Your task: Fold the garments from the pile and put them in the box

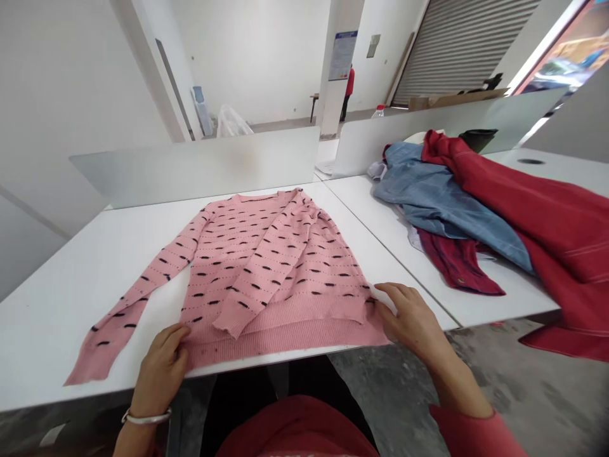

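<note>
Pink knitted sweater with black dashes: lies near the front edge of the white tabletop, its neckline toward the frosted panel.
Done, by my reading: the body is spread out and the sleeve on my right is folded across it, cuff down at the ribbed hem.
Left as it lies: the other sleeve slants out toward the front-left corner, and the hem's two layers sit out of line (from this far off, I see one clearly above the other).
Left hand: thumb and fingers grasp the hem's left corner.
Right hand: at the sweater's right side near the hem, fingers extended; I cannot tell whether they pinch cloth.
Right-hand tabletop: faded blue denim garment and bright red garment heaped together, the red one hanging past the front edge.
</note>
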`<action>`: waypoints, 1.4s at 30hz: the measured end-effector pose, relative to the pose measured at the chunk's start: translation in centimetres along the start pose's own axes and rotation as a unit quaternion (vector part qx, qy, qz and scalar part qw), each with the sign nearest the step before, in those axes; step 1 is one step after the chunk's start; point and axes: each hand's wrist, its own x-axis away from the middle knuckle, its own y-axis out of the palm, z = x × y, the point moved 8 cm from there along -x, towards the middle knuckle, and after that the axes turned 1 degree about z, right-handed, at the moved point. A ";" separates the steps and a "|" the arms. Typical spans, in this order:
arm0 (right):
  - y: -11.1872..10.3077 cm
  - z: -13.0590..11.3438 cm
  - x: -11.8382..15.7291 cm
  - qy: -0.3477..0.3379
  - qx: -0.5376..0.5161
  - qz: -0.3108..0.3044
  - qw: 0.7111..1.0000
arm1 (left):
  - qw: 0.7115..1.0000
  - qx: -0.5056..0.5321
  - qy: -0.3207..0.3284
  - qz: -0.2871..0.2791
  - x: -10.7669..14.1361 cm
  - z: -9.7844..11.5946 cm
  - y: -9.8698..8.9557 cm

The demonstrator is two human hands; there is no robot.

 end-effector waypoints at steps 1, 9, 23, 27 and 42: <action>0.0 -0.5 -0.1 -0.024 -0.009 -0.002 1.000 | 1.000 0.002 -0.003 0.001 0.0 0.0 0.0; 1.3 0.2 -0.4 -0.017 -0.014 -0.055 0.998 | 1.000 -0.015 0.022 0.014 0.2 -0.2 -0.8; 1.0 -0.7 0.0 -0.037 -0.069 0.068 0.995 | 0.970 0.019 0.042 -0.240 -8.3 4.6 3.6; 0.5 -1.0 -0.1 -0.063 -0.065 0.093 0.992 | 0.914 0.039 -0.024 -0.403 -12.7 5.1 7.5; -1.0 -1.2 0.0 -0.101 -0.098 0.123 0.982 | 0.946 0.040 -0.009 -0.320 -32.1 13.5 23.0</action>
